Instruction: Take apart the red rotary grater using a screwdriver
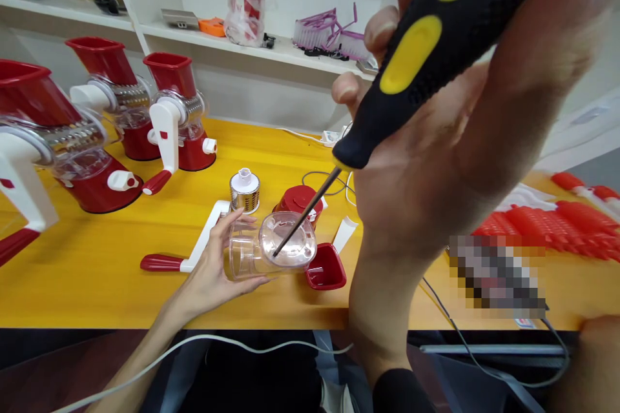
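Close to the camera, my right hand (pixel 436 142) is closed on a black and yellow screwdriver (pixel 411 55). Its thin metal shaft slants down to the left, and the tip meets or overlaps the round end of a clear plastic grater housing (pixel 242 251); contact is hard to judge. My left hand (pixel 213 271) grips that housing from the left, tilted just above the table. Around it lie a white crank handle with a red grip (pixel 162 263), a metal grating drum (pixel 245 192), a red base (pixel 295 199) partly hidden behind the housing, and a red hopper (pixel 327 268).
Several assembled red and white rotary graters (pixel 177 116) stand at the left of the yellow table (pixel 97 284). Red parts (pixel 527 229) are heaped at the right near a blurred-out patch. Behind runs a white shelf (pixel 208 39). A cable (pixel 217 342) crosses in front.
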The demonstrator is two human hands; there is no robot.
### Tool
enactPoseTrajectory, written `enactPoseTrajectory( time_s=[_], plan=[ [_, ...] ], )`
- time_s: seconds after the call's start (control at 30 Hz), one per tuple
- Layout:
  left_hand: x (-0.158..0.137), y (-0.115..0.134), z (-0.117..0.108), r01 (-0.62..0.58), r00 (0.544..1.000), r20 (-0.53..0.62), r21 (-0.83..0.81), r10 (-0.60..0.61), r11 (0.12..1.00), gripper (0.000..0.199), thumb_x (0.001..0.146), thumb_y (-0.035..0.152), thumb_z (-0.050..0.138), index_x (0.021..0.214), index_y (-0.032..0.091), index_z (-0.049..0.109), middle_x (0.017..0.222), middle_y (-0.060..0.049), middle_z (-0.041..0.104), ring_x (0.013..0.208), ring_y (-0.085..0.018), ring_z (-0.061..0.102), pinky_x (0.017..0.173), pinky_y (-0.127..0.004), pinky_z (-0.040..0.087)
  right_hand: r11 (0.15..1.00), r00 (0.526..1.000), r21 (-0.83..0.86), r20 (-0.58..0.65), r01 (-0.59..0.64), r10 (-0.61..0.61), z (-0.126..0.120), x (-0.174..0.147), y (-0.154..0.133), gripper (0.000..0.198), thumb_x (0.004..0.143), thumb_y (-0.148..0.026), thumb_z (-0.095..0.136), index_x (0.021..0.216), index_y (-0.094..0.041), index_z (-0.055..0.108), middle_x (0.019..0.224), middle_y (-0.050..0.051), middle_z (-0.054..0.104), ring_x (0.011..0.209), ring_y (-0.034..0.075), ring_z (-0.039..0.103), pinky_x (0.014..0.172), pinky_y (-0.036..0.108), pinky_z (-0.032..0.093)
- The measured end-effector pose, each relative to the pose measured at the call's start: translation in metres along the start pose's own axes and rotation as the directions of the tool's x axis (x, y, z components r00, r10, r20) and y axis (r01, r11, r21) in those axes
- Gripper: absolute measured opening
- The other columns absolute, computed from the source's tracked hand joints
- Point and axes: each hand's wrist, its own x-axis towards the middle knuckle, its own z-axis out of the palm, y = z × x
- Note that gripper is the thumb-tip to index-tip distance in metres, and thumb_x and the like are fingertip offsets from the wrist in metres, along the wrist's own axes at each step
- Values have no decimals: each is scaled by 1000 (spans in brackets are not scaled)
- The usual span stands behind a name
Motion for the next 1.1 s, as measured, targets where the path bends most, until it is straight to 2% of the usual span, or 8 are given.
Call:
enactPoseTrajectory(
  time_s=[0.13, 0.2, 0.33, 0.5, 0.63, 0.77, 1.0, 1.1],
  plan=[
    [0, 5, -5, 102, 988, -112, -40, -106, 994, 94, 75, 43, 82, 153, 31, 30, 148, -14, 47, 134, -34, 52, 105, -52, 52, 992, 992, 17, 36, 123, -124, -18, 11, 12, 40, 90, -49, 45, 124, -30, 55, 106, 1, 67, 106, 24, 66, 65, 29, 57],
    [1, 10, -10, 118, 981, -147, -48, -124, 992, 89, 77, 48, 80, 152, 30, 35, 150, -13, 46, 136, -36, 49, 106, -53, 51, 1000, 996, 21, 91, 12, -14, -31, 20, 22, 28, 91, -35, 52, 118, -35, 55, 115, -3, 68, 113, 21, 64, 85, 35, 58],
    [2, 20, -17, 159, 964, -189, -161, -189, 974, 80, 80, 56, 73, 149, 29, 42, 148, -11, 51, 129, -34, 56, 98, -50, 57, 994, 995, 75, 62, -78, 74, -50, 43, 57, 26, 80, -42, 68, 105, -45, 61, 104, -5, 67, 123, 29, 51, 104, 55, 45],
    [-1, 25, -17, 230, 948, -170, -220, -270, 948, 80, 77, 53, 77, 147, 31, 46, 149, -9, 51, 134, -35, 52, 100, -51, 57, 967, 985, 190, -11, -167, 172, -53, 62, 115, 30, 58, -46, 82, 86, -47, 69, 83, -2, 61, 133, 30, 37, 93, 50, 49],
    [-3, 28, -18, 259, 939, -148, -286, -310, 922, 79, 77, 50, 78, 147, 32, 46, 151, -8, 49, 132, -35, 54, 98, -51, 58, 858, 922, 385, -44, -340, 385, -44, 58, 121, 29, 83, -45, 55, 109, -43, 66, 101, -6, 65, 133, 16, 47, 68, 26, 56],
    [-2, 30, -20, 260, 937, -159, -278, -311, 925, 77, 76, 48, 79, 145, 31, 48, 149, -9, 51, 137, -35, 50, 102, -51, 56, 676, 822, 612, -73, -410, 565, -38, 51, 99, 36, 94, -45, 29, 107, -42, 63, 111, -12, 66, 137, 6, 36, 79, 23, 54],
    [-3, 38, -19, 323, 922, -102, -336, -375, 885, 78, 75, 43, 80, 145, 31, 48, 153, -8, 46, 139, -37, 46, 91, -43, 62, 919, 936, 229, -71, -321, 344, -48, 57, 114, 17, 79, -52, 66, 92, -41, 67, 100, -6, 69, 130, 20, 49, 77, 35, 57],
    [-3, 42, -19, 352, 909, -84, -367, -407, 861, 77, 75, 39, 81, 144, 33, 48, 154, -5, 45, 143, -36, 40, 94, -40, 60, 956, 957, 76, -30, -285, 288, -51, 54, 116, 34, 72, -52, 68, 104, -42, 64, 113, -4, 69, 125, 25, 56, 81, 43, 60]
  ],
)
